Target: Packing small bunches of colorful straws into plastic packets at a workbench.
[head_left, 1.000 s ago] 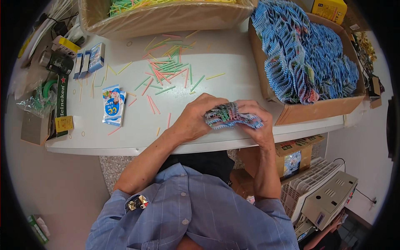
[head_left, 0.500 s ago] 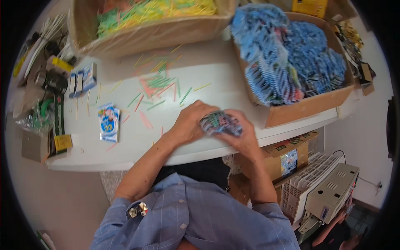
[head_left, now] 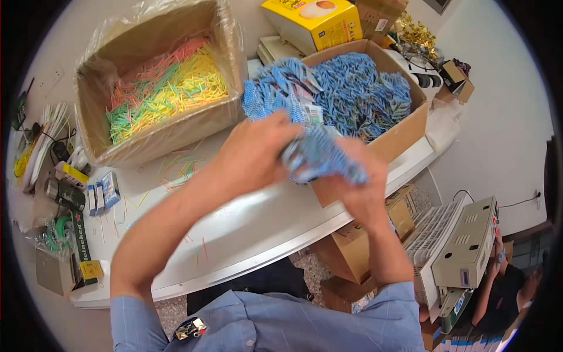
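Over the near left corner of an open cardboard box (head_left: 404, 132), both my hands are closed on a bundle of blue zigzag-edged plastic packets (head_left: 319, 155). My left hand (head_left: 264, 146) grips its left side, fingers towards the box. My right hand (head_left: 366, 176) has hold of the right end. Motion blurs the bundle and the fingertips. Right behind them, a heap of similar blue packets (head_left: 363, 88) fills the box and spills over its left side. I cannot tell whether the bundle touches that heap.
A plastic-lined carton (head_left: 164, 138) holds pink, green and yellow sticks; more sticks (head_left: 182, 173) lie loose on the white table (head_left: 234, 234). Small boxes (head_left: 102, 193) stand left, a yellow box (head_left: 319, 23) behind. Cartons (head_left: 346, 252) and a beige machine (head_left: 463, 246) stand below right, near another person (head_left: 498, 293).
My hands have moved up and away from the table's front edge, towards the packet box, carrying the bundle. It looks longer and looser now. My left forearm now covers the white-and-blue packet.
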A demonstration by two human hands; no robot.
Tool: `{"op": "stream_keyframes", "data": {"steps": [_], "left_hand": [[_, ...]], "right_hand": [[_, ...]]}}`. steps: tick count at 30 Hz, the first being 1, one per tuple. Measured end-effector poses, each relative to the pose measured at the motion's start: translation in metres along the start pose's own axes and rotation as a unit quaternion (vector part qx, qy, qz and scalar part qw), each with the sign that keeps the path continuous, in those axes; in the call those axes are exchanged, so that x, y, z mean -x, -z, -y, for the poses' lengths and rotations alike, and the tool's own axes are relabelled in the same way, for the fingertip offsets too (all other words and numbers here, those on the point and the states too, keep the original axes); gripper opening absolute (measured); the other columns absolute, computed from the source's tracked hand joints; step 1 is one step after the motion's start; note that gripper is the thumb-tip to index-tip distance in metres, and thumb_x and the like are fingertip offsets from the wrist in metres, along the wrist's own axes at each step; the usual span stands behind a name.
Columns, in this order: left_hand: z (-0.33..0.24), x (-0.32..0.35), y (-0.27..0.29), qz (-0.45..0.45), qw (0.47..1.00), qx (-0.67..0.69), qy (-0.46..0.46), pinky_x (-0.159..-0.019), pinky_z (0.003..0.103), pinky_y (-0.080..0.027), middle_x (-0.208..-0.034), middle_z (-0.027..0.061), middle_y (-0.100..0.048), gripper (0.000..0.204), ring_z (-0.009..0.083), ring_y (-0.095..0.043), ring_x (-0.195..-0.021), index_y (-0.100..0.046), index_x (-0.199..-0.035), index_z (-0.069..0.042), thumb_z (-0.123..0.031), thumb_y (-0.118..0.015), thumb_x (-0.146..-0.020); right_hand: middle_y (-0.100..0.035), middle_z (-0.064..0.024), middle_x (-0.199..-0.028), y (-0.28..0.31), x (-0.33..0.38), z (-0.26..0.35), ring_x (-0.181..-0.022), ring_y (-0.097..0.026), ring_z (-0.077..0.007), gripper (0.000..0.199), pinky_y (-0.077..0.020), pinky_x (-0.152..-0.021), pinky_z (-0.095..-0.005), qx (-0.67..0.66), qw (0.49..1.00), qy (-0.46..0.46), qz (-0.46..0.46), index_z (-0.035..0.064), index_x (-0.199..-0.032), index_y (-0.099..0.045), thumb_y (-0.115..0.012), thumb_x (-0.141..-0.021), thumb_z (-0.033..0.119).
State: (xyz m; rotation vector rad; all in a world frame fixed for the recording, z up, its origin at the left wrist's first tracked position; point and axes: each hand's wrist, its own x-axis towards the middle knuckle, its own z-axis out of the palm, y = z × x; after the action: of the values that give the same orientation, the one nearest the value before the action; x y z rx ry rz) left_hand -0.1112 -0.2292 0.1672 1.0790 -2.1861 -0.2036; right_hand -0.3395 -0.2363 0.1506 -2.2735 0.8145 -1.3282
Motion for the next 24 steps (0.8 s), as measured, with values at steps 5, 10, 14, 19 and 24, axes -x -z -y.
{"op": "stream_keyframes", "data": {"steps": [5, 10, 14, 19, 24], "left_hand": [[0.045, -0.119, -0.038, 0.060, 0.990, 0.124, -0.001, -0.082, 0.044, -0.053, -0.102, 0.0196, -0.069, 0.037, 0.0412, -0.064, -0.097, -0.068, -0.102, -0.006, -0.016, -0.082, -0.069], [0.082, -0.150, -0.045, 0.120, 0.976, 0.179, 0.040, -0.085, 0.040, -0.052, -0.102, 0.0171, -0.073, 0.033, 0.0350, -0.067, -0.095, -0.069, -0.102, -0.005, -0.014, -0.079, -0.072], [0.080, -0.159, -0.047, 0.141, 0.984, -0.071, 0.081, -0.093, 0.040, -0.049, -0.103, 0.0086, -0.072, 0.038, 0.0271, -0.065, -0.104, -0.070, -0.108, -0.005, -0.012, -0.081, -0.071], [0.119, -0.136, -0.062, 0.088, 0.971, -0.215, -0.046, -0.106, 0.045, -0.038, -0.132, 0.0095, -0.058, 0.049, 0.0301, -0.048, -0.128, -0.069, -0.117, -0.012, -0.013, -0.075, -0.068], [0.134, -0.127, -0.052, 0.096, 0.973, -0.196, -0.074, -0.106, 0.048, -0.036, -0.140, 0.0091, -0.051, 0.052, 0.0314, -0.044, -0.131, -0.067, -0.122, -0.015, -0.015, -0.071, -0.070]], "right_hand": [[-0.072, -0.0068, -0.100, 0.026, -0.049, -0.062, -0.089, -0.064, -0.0143, 0.028, -0.0499, -0.083, -0.0291, 0.058, 0.987, -0.105, -0.104, 0.0034, -0.107, -0.071, -0.079, -0.080, 0.008], [-0.073, -0.0097, -0.096, 0.010, -0.071, -0.095, -0.084, -0.065, -0.0168, 0.028, -0.0497, -0.080, -0.0299, 0.074, 0.980, -0.138, -0.120, 0.0034, -0.108, -0.072, -0.077, -0.082, 0.013], [-0.072, -0.0133, -0.097, -0.002, -0.068, -0.129, -0.084, -0.067, -0.0235, 0.030, -0.0503, -0.081, -0.0317, 0.097, 0.980, -0.128, -0.114, 0.0029, -0.109, -0.071, -0.077, -0.082, 0.014], [-0.052, -0.0257, -0.136, -0.012, -0.060, -0.148, -0.125, -0.052, -0.0368, 0.062, -0.0405, -0.105, -0.0409, 0.147, 0.978, -0.095, 0.116, 0.0004, -0.143, -0.040, -0.067, -0.093, 0.025], [-0.042, -0.0308, -0.144, -0.016, -0.063, -0.127, -0.133, -0.044, -0.0405, 0.073, -0.0333, -0.113, -0.0415, 0.111, 0.955, -0.197, 0.190, -0.0060, -0.146, -0.030, -0.056, -0.098, 0.043]]}}
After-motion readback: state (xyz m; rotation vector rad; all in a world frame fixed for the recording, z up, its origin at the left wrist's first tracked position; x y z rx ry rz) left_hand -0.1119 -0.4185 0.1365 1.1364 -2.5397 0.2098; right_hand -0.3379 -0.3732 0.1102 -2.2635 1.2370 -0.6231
